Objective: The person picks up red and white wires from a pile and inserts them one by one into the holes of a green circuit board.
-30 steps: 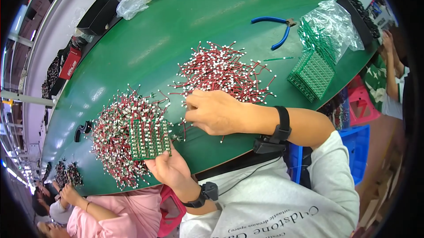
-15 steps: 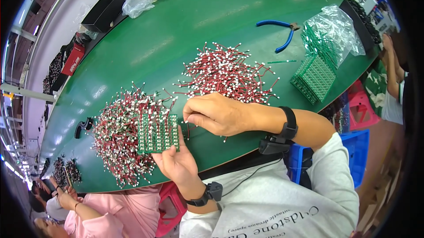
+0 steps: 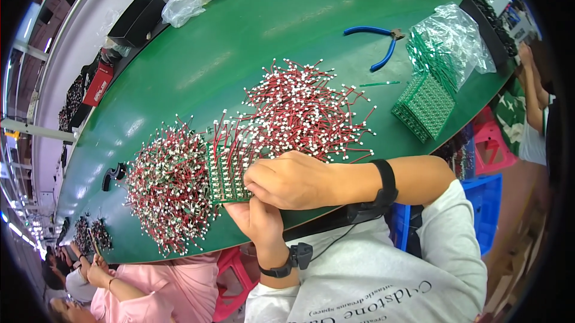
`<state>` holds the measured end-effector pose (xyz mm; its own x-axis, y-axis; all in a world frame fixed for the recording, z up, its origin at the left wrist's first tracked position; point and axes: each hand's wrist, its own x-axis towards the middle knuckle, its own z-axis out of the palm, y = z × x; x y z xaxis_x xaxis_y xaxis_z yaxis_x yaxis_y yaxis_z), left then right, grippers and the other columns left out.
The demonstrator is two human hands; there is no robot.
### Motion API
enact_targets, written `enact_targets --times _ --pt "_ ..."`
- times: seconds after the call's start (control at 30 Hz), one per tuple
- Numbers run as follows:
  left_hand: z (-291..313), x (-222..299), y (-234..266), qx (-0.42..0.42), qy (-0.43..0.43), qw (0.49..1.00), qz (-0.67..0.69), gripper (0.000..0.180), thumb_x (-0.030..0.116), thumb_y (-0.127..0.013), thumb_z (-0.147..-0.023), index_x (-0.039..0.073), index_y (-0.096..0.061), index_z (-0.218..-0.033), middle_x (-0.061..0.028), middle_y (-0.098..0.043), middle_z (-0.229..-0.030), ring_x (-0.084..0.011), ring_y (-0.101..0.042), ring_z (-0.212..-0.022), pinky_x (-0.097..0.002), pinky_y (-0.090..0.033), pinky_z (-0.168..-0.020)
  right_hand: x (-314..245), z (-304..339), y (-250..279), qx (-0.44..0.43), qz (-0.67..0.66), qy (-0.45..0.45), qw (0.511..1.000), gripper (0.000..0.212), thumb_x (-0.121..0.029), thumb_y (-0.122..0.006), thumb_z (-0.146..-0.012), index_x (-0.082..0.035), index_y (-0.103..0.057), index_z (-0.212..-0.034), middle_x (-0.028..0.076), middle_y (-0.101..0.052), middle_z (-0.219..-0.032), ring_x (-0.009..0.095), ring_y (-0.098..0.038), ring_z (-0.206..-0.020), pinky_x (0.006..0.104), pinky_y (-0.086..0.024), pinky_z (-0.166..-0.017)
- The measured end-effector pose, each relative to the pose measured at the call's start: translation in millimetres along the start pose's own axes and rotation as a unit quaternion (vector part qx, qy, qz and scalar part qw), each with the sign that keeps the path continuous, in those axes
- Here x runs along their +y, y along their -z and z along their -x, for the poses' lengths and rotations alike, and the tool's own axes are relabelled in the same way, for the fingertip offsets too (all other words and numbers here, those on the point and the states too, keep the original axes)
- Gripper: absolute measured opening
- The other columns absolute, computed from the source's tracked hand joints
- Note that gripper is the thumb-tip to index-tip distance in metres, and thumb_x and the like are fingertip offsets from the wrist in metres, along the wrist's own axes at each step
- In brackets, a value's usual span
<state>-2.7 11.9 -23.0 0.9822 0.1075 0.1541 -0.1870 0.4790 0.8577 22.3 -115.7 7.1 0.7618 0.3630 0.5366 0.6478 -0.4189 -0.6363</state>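
My left hand (image 3: 262, 222) supports a green circuit board panel (image 3: 224, 186) from below, its thumb at the near right edge. Rows of small white parts cover the panel, and red wires stick up from its far side. Over the right part of the panel, my right hand (image 3: 290, 179) is closed in a pinch, fingertips down at the board. Whatever lies between those fingertips is hidden. A heap of red wires with white connectors (image 3: 305, 107) lies beyond my right hand. Left of the panel, touching or very near it, is a heap of wired green boards (image 3: 165, 188).
Blue-handled cutters (image 3: 383, 44) lie at the far right, near a thin green strip (image 3: 379, 84). A stack of green panels (image 3: 424, 107) sits beside a clear plastic bag (image 3: 455, 38). A black bin (image 3: 138, 18) stands far left. A person in pink (image 3: 159, 281) works at left.
My right hand has moved nearer and down onto the panel's right side. The panel and my left hand have shifted slightly right, and the red wires on the panel now point up and away.
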Motion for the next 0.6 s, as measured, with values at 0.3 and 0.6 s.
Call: enact_targets --times 0.3,0.6 --pt "3.6 -5.9 -2.7 0.003 0.023 0.999 -0.033 0.030 -0.007 -0.045 -0.093 -0.003 -0.047 -0.122 -0.0128 -0.058 -0.119 -0.0177 -0.060 -0.105 -0.0329 -0.051 -0.089 0.5 0.6 -1.1 0.033 0.056 -0.001 0.998 0.015 -0.012 -0.060 -0.088 -0.001 -0.052 -0.084 0.011 -0.053 -0.067 0.030 -0.060 -0.051 0.0399 -0.048 -0.044" --pt "9.1 -9.1 -1.2 -0.017 -0.033 0.989 -0.143 0.020 0.000 -0.049 -0.097 -0.002 -0.049 -0.116 -0.0059 -0.058 -0.107 -0.0115 -0.058 -0.093 -0.0273 -0.048 -0.081 -5.4 1.8 0.8 0.016 0.096 0.026 0.995 0.012 -0.009 -0.059 -0.080 -0.002 -0.049 -0.080 0.010 -0.053 -0.068 0.027 -0.061 -0.052 0.0385 -0.049 -0.043"
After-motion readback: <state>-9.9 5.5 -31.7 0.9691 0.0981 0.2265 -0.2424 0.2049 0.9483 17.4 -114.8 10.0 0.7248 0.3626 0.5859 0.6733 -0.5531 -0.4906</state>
